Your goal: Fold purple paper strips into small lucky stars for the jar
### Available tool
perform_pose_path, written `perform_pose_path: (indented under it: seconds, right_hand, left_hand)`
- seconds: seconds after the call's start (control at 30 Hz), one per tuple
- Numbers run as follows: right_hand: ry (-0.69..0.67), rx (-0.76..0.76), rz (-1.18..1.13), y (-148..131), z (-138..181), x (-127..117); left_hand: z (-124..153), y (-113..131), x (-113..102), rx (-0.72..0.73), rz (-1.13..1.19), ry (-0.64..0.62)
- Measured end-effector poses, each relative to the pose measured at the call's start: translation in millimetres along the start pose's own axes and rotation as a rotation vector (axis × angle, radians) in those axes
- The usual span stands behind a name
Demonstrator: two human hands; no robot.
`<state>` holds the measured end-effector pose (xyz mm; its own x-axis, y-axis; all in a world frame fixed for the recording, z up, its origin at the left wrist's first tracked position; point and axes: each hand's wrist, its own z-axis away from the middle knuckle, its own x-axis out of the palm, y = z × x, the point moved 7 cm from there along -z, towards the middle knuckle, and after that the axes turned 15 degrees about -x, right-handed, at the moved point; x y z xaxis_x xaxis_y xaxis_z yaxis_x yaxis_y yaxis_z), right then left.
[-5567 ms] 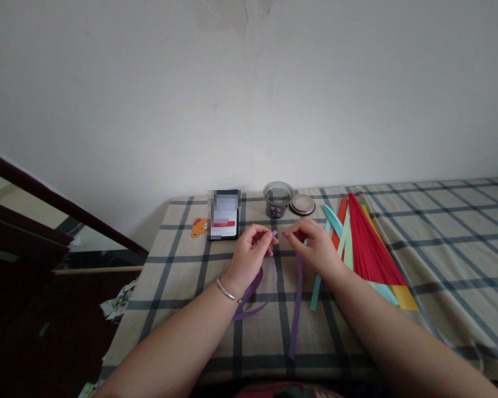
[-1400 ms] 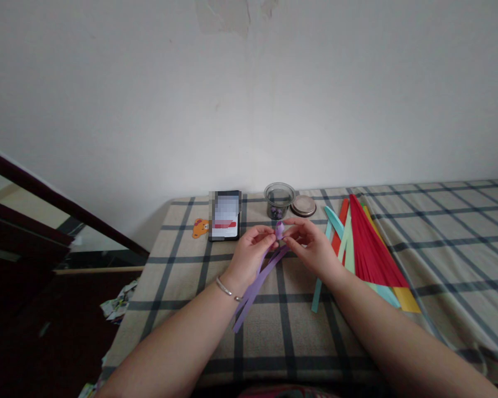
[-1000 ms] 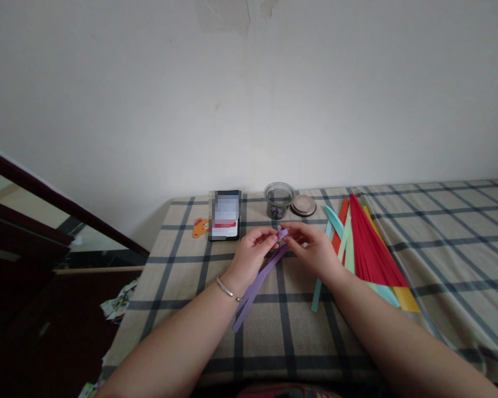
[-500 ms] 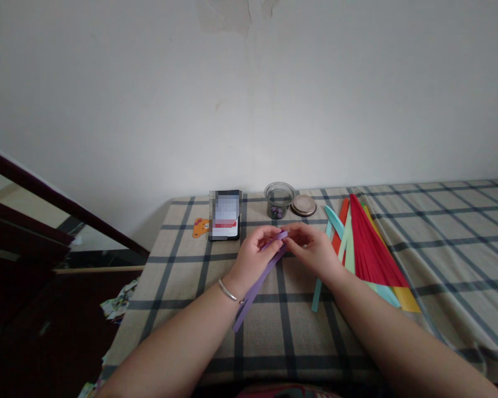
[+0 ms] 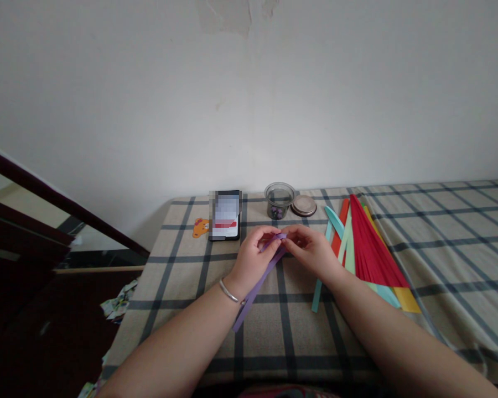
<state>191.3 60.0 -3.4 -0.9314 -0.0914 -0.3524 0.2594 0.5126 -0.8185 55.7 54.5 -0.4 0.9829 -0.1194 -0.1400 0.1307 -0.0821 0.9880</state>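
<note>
Pinched the purple paper strip at its folded end with thumbs and forefingers of left hand and right hand, tips pressed together on it. Laid that end flat between the fingertips, upright above them a second earlier. Left the tail trailing back under the left wrist, unchanged. Stayed just short of the jar beyond the fingertips.

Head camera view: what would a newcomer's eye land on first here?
The left hand and the right hand meet mid-table, pinching one end of a purple paper strip that trails back towards the person. Right of them a fan of red paper strips lies on the checked cloth. Behind the hands stands a small open jar, its lid beside it.
</note>
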Motion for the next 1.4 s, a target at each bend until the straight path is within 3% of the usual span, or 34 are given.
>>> perform_pose_path:
  seconds: [0.63, 0.93, 1.4]
  right_hand:
    - [-0.007, 0.047, -0.086, 8.4, -0.1, 1.7]
    - [-0.008, 0.044, -0.125, 5.5, -0.4, 2.8]
    - [-0.021, 0.005, -0.082, -1.5, -0.6, 2.9]
  left_hand:
    - [-2.5, -1.6, -2.9, -0.053, 0.013, 0.032]
    - [-2.2, 4.1, -8.1, -0.007, -0.044, 0.101]
    - [-3.3, 1.2, -7.5, -0.039, -0.06, 0.087]
